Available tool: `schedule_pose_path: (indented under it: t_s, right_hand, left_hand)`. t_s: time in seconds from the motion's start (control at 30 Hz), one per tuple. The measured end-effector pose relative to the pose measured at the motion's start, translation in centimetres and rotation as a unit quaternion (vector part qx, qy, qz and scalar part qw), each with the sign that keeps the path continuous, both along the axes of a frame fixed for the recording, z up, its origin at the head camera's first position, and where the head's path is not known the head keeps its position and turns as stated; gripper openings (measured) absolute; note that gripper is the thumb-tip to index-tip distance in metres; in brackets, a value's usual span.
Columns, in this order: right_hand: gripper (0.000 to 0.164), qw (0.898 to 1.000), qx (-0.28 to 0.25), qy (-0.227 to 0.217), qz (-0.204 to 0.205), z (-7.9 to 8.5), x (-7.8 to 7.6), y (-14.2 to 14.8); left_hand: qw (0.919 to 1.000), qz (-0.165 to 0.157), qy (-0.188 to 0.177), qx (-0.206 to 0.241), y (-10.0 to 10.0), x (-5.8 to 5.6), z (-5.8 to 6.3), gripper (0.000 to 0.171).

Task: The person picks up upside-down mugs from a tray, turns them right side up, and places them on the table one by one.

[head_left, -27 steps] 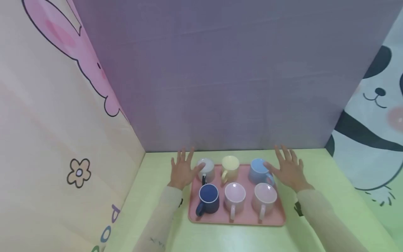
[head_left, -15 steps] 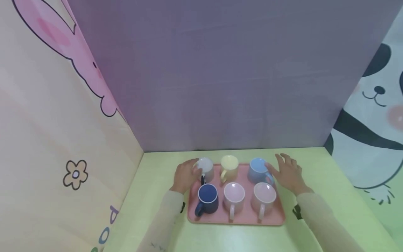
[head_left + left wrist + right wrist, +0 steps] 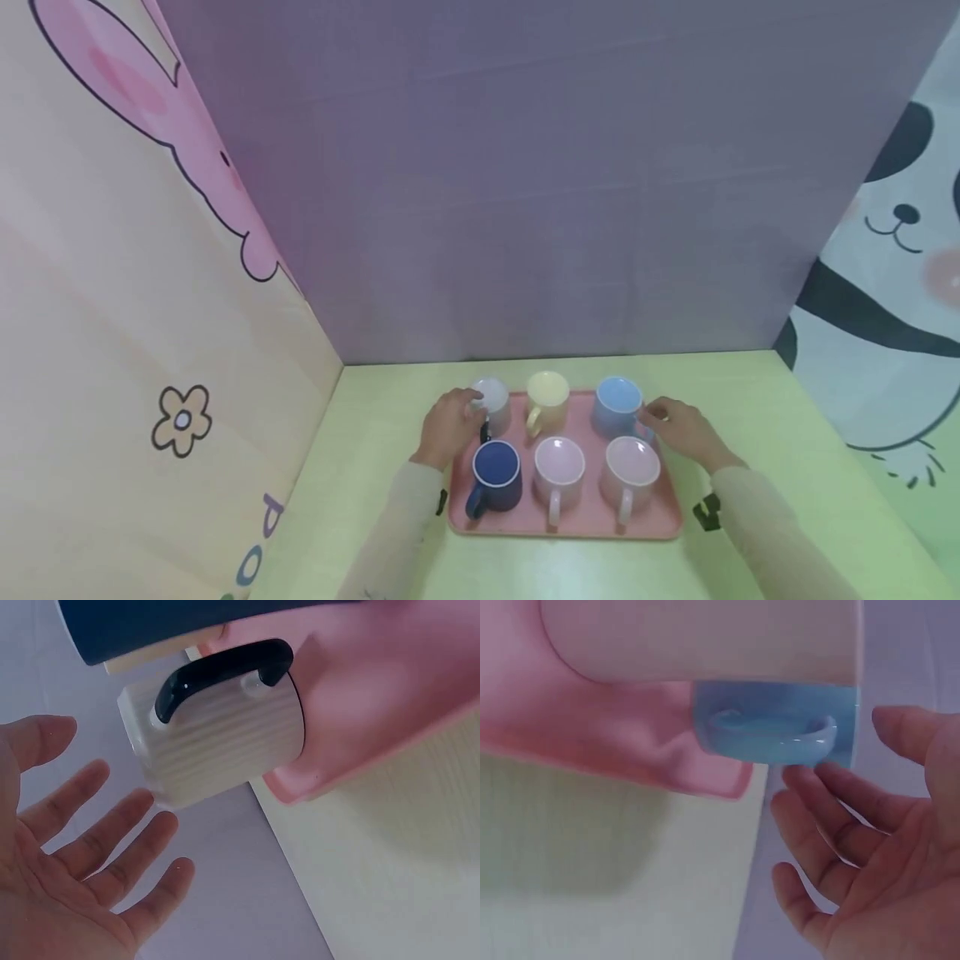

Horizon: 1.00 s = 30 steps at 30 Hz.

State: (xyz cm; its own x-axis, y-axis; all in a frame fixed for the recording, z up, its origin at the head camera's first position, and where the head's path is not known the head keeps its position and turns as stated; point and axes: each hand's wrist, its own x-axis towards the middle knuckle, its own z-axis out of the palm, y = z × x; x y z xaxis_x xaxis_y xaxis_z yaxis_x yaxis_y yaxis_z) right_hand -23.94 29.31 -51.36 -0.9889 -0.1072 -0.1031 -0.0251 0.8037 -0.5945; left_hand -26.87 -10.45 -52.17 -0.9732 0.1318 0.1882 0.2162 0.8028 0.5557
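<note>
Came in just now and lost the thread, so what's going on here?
A person's left hand is close beside the white mug, their right hand close beside the light-blue mug. Neither hand grips a mug; whether either touches is unclear. Both mugs stand on a pink tray, with a yellow mug, a navy mug and two pale pink mugs.

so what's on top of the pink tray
In the far row, a white mug, a yellow mug and a light blue mug; in the near row, a dark blue mug, a pink mug and a second pink mug. The tray directly beneath them is covered.
</note>
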Motion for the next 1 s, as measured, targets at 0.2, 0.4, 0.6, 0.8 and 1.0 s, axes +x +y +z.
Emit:
schedule_pose_path:
  t_s: [0.2,0.4,0.6,0.8,1.0]
  right_hand:
    - [0.046,0.998,-0.039,-0.041,-0.002,-1.1,-0.3,0.2]
    - [0.041,0.997,-0.063,-0.04,-0.021,-2.4,-0.2,0.5]
    - [0.047,0.992,-0.096,-0.068,-0.043,-3.5,-0.3,0.5]
    - [0.047,0.991,-0.103,-0.065,-0.046,-3.6,-0.4,0.1]
    - [0.046,0.991,-0.109,-0.061,-0.049,-3.4,-0.6,-0.3]
  left_hand:
    - [0.9999,-0.004,0.012,0.004,0.4,0.6,0.0,0.027]
    - [0.9998,-0.017,0.007,-0.009,0.8,1.2,0.0,0.026]
    - [0.9998,-0.011,0.007,-0.017,0.9,1.3,-0.4,0.025]
    - [0.9997,-0.012,0.016,-0.015,0.7,1.3,-0.7,0.027]
    - [0.9995,-0.01,0.021,-0.02,0.4,1.0,-1.0,0.028]
